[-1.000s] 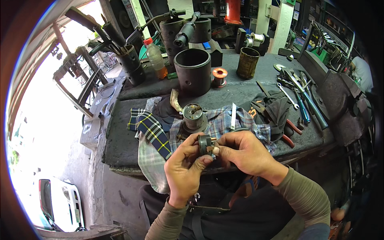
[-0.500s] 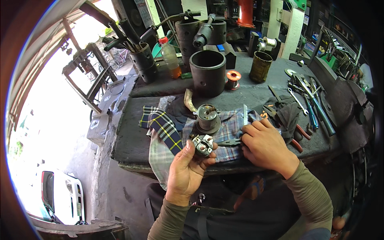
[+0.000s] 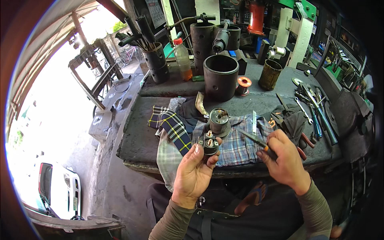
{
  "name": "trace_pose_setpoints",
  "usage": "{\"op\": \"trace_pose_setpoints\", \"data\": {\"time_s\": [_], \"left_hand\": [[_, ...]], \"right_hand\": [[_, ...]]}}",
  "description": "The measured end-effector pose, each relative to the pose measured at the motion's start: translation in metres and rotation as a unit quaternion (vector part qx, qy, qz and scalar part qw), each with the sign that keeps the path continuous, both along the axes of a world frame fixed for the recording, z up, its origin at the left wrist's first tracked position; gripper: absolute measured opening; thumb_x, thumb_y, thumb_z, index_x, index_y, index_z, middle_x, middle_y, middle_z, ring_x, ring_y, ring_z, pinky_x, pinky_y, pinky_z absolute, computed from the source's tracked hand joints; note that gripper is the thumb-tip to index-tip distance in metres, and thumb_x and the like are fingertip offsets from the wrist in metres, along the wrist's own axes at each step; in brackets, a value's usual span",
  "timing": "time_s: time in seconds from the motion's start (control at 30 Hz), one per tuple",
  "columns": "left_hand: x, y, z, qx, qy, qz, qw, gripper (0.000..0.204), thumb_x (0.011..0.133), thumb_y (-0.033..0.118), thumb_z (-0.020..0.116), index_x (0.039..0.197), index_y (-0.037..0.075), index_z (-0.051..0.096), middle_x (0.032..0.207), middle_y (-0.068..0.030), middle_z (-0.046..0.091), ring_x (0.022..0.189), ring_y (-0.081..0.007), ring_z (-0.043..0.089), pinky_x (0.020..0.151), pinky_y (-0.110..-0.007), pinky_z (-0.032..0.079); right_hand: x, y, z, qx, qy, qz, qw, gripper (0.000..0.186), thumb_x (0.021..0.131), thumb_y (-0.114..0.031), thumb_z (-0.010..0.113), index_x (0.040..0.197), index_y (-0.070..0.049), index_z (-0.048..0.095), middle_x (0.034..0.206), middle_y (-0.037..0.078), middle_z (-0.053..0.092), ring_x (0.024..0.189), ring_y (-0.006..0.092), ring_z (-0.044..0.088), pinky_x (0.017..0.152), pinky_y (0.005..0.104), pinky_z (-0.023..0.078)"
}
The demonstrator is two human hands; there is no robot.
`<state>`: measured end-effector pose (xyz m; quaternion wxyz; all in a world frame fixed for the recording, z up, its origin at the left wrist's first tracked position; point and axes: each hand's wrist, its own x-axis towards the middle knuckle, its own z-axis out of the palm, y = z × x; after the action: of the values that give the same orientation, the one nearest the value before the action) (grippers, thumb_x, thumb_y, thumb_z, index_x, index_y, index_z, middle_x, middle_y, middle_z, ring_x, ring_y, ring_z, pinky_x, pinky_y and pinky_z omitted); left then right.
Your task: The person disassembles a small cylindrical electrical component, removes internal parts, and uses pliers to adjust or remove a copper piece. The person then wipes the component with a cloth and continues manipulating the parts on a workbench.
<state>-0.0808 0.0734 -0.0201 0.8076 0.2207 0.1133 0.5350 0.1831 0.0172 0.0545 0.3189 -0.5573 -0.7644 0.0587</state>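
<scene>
My left hand (image 3: 194,172) is closed around a dark round terminal cap (image 3: 211,145), holding it by the edge, with its two copper studs pointing up. In my right hand (image 3: 286,160) are long-nose pliers (image 3: 253,138), slightly blurred; their slim jaws point left over the cloth and an orange patch shows by the fingers. Just beyond the cap, a metal solenoid housing (image 3: 219,122) stands upright on its flange, with copper-coloured wire at its open top. It rests on a blue plaid cloth (image 3: 236,150). A flat metal strip (image 3: 254,122) lies on the cloth, right of the housing.
On the dark workbench (image 3: 138,140), a large black cylinder (image 3: 221,84), a solder spool (image 3: 243,86), a rusty can (image 3: 270,76) and a plastic bottle (image 3: 183,60) stand behind the cloth. Red-handled pliers (image 3: 306,142) and several wrenches (image 3: 310,110) lie to the right.
My right hand has drawn back and lower, with the pliers raised off the cloth. My left hand has tipped the terminal cap so its studs point up. The view has shifted slightly.
</scene>
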Motion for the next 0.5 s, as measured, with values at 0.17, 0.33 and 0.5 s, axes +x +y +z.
{"op": "trace_pose_setpoints", "data": {"time_s": [0.17, 0.33, 0.5], "left_hand": [[0.004, -0.005, 0.008, 0.058, 0.022, 0.010, 0.998, 0.057, 0.111, 0.018, 0.065, 0.158, -0.007, 0.044, 0.153, -0.0292, 0.057, 0.126, -0.0279, 0.067, 0.104, -0.036, 0.060], [-0.005, -0.008, 0.014, 0.091, 0.055, -0.015, 0.994, 0.075, 0.104, 0.016, 0.075, 0.164, -0.008, 0.036, 0.152, -0.0287, 0.056, 0.126, -0.0277, 0.069, 0.106, -0.039, 0.062], [-0.009, -0.006, 0.015, 0.112, 0.049, -0.057, 0.991, 0.072, 0.104, 0.012, 0.075, 0.163, -0.006, 0.040, 0.152, -0.0224, 0.059, 0.128, -0.0241, 0.068, 0.110, -0.040, 0.061]], "right_hand": [[-0.024, -0.023, -0.001, 0.043, -0.095, 0.040, 0.994, 0.026, 0.087, -0.005, 0.082, 0.101, 0.005, 0.062, 0.124, 0.022, 0.062, 0.109, 0.0429, 0.064, 0.095, 0.0475, 0.054], [-0.027, -0.028, 0.002, 0.052, -0.137, 0.035, 0.989, 0.029, 0.085, -0.005, 0.082, 0.106, 0.006, 0.065, 0.130, 0.022, 0.061, 0.116, 0.0428, 0.063, 0.100, 0.0483, 0.053], [-0.024, -0.029, 0.005, 0.070, -0.164, 0.023, 0.984, 0.033, 0.079, -0.003, 0.082, 0.106, 0.008, 0.065, 0.132, 0.023, 0.060, 0.122, 0.0442, 0.062, 0.105, 0.0520, 0.050]]}}
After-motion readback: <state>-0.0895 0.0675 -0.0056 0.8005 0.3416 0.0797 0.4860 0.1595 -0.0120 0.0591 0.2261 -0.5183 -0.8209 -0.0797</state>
